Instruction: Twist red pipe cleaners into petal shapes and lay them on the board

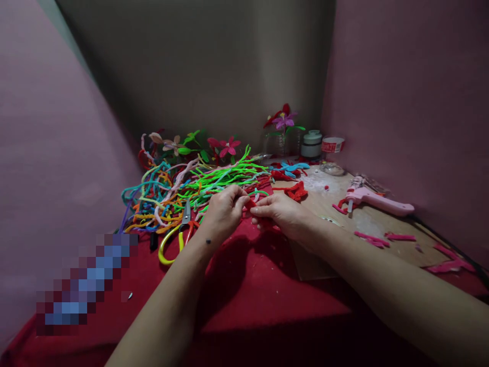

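Note:
My left hand [226, 208] and my right hand [281, 214] meet above the red cloth, both closed in a pinch on a small red pipe cleaner piece [250, 204]. Most of that piece is hidden by my fingers. Just beyond my hands lies a heap of pipe cleaners [225, 178], bright green in the middle and mixed colours to the left. Scissors [186, 216] with yellow and orange handles rest beside my left wrist. A red fuzzy petal shape [296, 191] lies on the board behind my right hand.
A pink glue gun [378, 200] lies on the board [367, 219] at the right, near pink pipe cleaner scraps [372, 239]. Finished pipe cleaner flowers [229, 146], a lidded jar [311, 144] and a tape roll [333, 145] stand along the back. Walls close in both sides.

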`<state>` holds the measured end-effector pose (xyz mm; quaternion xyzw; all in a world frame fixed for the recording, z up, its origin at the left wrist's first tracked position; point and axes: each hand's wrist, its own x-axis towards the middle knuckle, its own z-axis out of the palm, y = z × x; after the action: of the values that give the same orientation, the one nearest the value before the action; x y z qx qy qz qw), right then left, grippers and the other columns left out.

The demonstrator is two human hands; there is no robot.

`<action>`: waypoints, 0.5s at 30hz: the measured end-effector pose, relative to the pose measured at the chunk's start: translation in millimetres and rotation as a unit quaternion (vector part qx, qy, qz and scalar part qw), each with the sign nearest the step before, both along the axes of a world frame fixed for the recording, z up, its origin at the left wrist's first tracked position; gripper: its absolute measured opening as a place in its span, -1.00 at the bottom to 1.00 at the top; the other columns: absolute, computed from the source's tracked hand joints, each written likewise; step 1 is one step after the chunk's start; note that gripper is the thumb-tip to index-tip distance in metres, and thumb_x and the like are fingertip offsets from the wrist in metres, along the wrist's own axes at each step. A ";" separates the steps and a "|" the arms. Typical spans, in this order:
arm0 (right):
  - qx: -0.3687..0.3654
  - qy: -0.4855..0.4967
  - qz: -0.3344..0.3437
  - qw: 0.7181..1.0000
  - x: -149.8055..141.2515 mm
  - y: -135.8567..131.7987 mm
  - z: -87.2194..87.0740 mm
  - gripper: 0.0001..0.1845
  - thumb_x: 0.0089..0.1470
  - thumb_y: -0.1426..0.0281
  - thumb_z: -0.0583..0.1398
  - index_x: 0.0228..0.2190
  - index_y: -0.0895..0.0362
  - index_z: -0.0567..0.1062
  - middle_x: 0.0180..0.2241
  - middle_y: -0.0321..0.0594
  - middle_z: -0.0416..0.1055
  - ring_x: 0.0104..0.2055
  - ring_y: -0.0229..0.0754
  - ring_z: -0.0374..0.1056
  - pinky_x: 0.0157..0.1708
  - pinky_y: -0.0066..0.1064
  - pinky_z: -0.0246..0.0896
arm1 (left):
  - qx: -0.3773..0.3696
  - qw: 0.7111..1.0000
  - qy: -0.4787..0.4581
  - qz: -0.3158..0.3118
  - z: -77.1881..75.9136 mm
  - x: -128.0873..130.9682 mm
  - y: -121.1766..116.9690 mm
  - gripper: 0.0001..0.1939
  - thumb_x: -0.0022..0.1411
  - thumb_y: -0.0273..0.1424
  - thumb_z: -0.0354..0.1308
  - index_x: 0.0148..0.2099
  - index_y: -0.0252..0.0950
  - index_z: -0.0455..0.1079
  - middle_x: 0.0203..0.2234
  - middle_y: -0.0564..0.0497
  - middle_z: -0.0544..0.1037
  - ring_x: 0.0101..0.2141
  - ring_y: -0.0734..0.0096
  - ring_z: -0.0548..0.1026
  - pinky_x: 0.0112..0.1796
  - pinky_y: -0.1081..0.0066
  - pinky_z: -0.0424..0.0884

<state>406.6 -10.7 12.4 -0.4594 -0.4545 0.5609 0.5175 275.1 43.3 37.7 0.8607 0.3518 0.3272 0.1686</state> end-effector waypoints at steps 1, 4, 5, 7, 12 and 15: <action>0.001 0.011 0.003 1.000 -0.2 0.4 -0.1 -0.80 -0.11 0.51 0.16 -0.70 0.25 0.38 -0.75 -0.31 0.26 -0.72 -0.41 0.11 -0.66 -0.50 -0.03 | 0.001 1.000 0.004 0.008 0.1 0.1 -0.3 -0.86 0.09 -0.41 0.01 -0.45 -0.32 0.34 -0.62 0.08 0.39 -0.54 0.51 0.31 -0.47 0.49 0.21; 0.010 0.014 0.003 1.000 -0.3 1.3 -0.1 -0.78 -0.10 0.54 0.14 -0.71 0.24 0.35 -0.75 -0.32 0.25 -0.71 -0.41 0.11 -0.64 -0.50 0.01 | -0.017 1.000 -0.008 -0.011 1.1 -1.1 -0.6 -0.88 0.09 -0.43 -0.01 -0.42 -0.32 0.33 -0.62 0.10 0.36 -0.56 0.52 0.29 -0.48 0.50 0.20; 0.011 0.012 0.002 1.000 -0.1 1.3 0.3 -0.77 -0.10 0.55 0.14 -0.72 0.24 0.34 -0.74 -0.31 0.25 -0.71 -0.41 0.12 -0.64 -0.50 0.01 | -0.026 0.999 -0.018 -0.030 1.6 -2.0 -0.3 -0.88 0.10 -0.43 -0.01 -0.39 -0.32 0.33 -0.61 0.10 0.36 -0.56 0.53 0.29 -0.48 0.51 0.21; 0.009 0.013 0.000 1.000 0.6 0.8 1.6 -0.78 -0.11 0.55 0.14 -0.72 0.23 0.33 -0.74 -0.31 0.25 -0.71 -0.39 0.13 -0.63 -0.48 0.03 | -0.039 0.996 -0.026 -0.071 2.8 -4.4 0.9 -0.87 0.11 -0.43 -0.03 -0.34 -0.31 0.34 -0.58 0.10 0.37 -0.55 0.54 0.30 -0.48 0.52 0.22; 0.017 -0.012 0.011 1.000 1.4 -1.0 3.4 -0.77 -0.14 0.52 0.17 -0.74 0.23 0.33 -0.77 -0.33 0.23 -0.72 -0.40 0.09 -0.65 -0.48 -0.01 | 0.019 0.994 0.035 -0.099 5.5 -9.8 4.7 -0.84 0.12 -0.43 -0.03 -0.44 -0.31 0.35 -0.53 0.05 0.43 -0.50 0.51 0.33 -0.45 0.52 0.23; 0.023 -0.028 0.010 0.999 1.1 -0.5 2.8 -0.79 -0.16 0.50 0.19 -0.74 0.23 0.35 -0.76 -0.33 0.23 -0.71 -0.41 0.09 -0.64 -0.48 -0.02 | 0.063 0.993 0.047 -0.088 5.5 -9.9 5.3 -0.87 0.08 -0.47 0.02 -0.48 -0.31 0.34 -0.54 0.05 0.43 -0.48 0.50 0.33 -0.43 0.51 0.22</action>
<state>407.7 -11.1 15.2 -0.4584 -0.4857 0.5423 0.5098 265.2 48.7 43.2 0.9114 0.2610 0.2924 0.1253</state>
